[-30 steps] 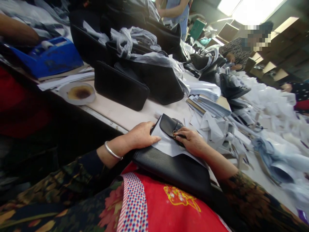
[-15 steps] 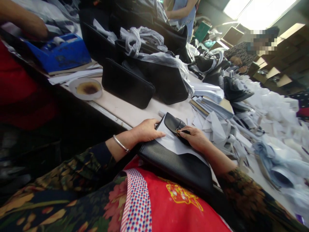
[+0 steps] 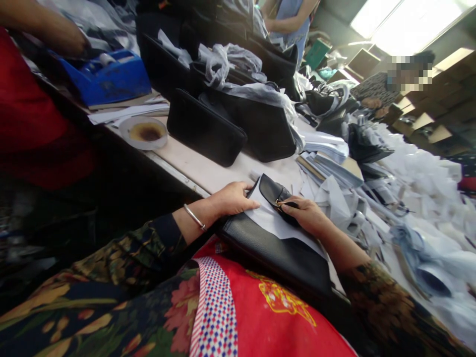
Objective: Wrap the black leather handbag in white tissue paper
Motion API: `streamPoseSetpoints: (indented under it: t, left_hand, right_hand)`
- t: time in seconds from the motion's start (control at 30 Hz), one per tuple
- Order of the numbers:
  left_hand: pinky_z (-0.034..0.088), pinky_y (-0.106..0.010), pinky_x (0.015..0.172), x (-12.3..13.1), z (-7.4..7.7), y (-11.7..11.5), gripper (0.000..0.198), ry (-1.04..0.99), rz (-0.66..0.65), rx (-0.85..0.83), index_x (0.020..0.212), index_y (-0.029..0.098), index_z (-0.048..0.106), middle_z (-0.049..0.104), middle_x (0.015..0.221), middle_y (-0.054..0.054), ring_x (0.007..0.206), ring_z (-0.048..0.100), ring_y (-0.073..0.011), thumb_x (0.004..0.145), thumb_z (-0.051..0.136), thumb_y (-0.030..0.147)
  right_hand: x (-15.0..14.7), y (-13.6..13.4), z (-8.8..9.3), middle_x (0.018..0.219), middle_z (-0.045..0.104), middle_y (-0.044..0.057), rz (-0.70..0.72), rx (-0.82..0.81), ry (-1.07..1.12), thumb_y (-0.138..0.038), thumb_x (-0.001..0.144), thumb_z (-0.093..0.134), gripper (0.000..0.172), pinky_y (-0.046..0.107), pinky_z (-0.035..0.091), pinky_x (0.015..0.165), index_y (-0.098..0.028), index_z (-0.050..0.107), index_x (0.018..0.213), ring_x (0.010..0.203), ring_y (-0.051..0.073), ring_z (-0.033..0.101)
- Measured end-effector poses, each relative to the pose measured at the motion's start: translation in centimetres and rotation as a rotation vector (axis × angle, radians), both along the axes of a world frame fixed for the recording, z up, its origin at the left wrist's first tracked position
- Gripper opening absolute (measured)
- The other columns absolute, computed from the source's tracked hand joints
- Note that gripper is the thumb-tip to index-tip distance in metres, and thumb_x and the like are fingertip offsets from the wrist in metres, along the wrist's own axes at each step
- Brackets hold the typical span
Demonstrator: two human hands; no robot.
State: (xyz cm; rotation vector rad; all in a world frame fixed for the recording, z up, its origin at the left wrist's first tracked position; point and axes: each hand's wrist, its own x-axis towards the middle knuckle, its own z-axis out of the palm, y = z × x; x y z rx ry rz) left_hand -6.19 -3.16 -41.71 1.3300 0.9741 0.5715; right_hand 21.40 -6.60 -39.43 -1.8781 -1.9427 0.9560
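Observation:
A black leather bag (image 3: 282, 250) lies flat against my red apron at the table's near edge. A white sheet of paper (image 3: 269, 220) covers part of its front. My left hand (image 3: 232, 198) rests on the paper's left edge, fingers flat and together, pressing it down. My right hand (image 3: 305, 214) is closed in a pinch on the bag's small flap with its gold clasp (image 3: 278, 194), thumb and fingers around the metal fitting.
Several black bags (image 3: 208, 131) stand across the table (image 3: 193, 166), some stuffed with plastic. A small dish with brown residue (image 3: 143, 133) and a blue tape dispenser (image 3: 107, 77) sit at the left, where another person's hand (image 3: 61, 37) works. Heaps of white paper (image 3: 416, 178) fill the right.
The view has shifted slightly, so everything sits a little further right and up. My hands keep the same hold on the paper and the clasp flap. The other person's hand has come further into view.

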Motion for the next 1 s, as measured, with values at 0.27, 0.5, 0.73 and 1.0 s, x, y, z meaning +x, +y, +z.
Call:
streamPoseSetpoints:
  t: [0.27, 0.5, 0.73, 1.0]
  left_hand:
    - [0.052, -0.025, 0.060, -0.1, 0.4, -0.3, 0.054, 0.007, 0.011, 0.019, 0.120, 0.011, 0.069, 0.076, 0.084, -0.006, 0.074, 0.071, -0.0206, 0.070, 0.081, 0.027]
    - [0.043, -0.024, 0.053, -0.1, 0.3, -0.1, 0.056, 0.110, 0.008, 0.111, 0.119, 0.013, 0.070, 0.066, 0.072, 0.001, 0.062, 0.060, -0.0154, 0.070, 0.080, 0.038]
    - [0.046, -0.027, 0.065, -0.4, 0.3, 0.0, 0.077, 0.239, 0.058, 0.148, 0.135, 0.008, 0.061, 0.064, 0.079, -0.001, 0.073, 0.061, -0.0182, 0.069, 0.081, 0.041]
    - [0.042, -0.026, 0.060, -0.5, -0.5, 0.0, 0.078, 0.202, 0.051, 0.147, 0.138, 0.008, 0.059, 0.060, 0.073, 0.001, 0.068, 0.057, -0.0172, 0.070, 0.079, 0.042]
  right_hand:
    - [-1.6, -1.6, 0.1, 0.111, 0.068, 0.009, 0.171, 0.158, -0.280, -0.031, 0.094, 0.057, 0.025, 0.036, 0.052, 0.089, -0.022, 0.078, 0.106, 0.098, 0.023, 0.065]
    - [-4.7, -2.1, 1.2, 0.102, 0.066, 0.015, 0.523, 0.185, -0.777, -0.009, 0.093, 0.046, 0.031, 0.038, 0.048, 0.085, -0.014, 0.072, 0.109, 0.095, 0.028, 0.061]
    - [-4.1, -2.3, 2.0, 0.113, 0.063, 0.013, 0.519, 0.137, -0.723, -0.015, 0.094, 0.050, 0.027, 0.034, 0.046, 0.092, -0.015, 0.068, 0.115, 0.105, 0.026, 0.058]
    - [-4.3, -2.5, 3.1, 0.108, 0.066, 0.014, 0.640, 0.110, -0.808, -0.011, 0.092, 0.047, 0.028, 0.035, 0.045, 0.083, -0.012, 0.071, 0.107, 0.091, 0.025, 0.059]
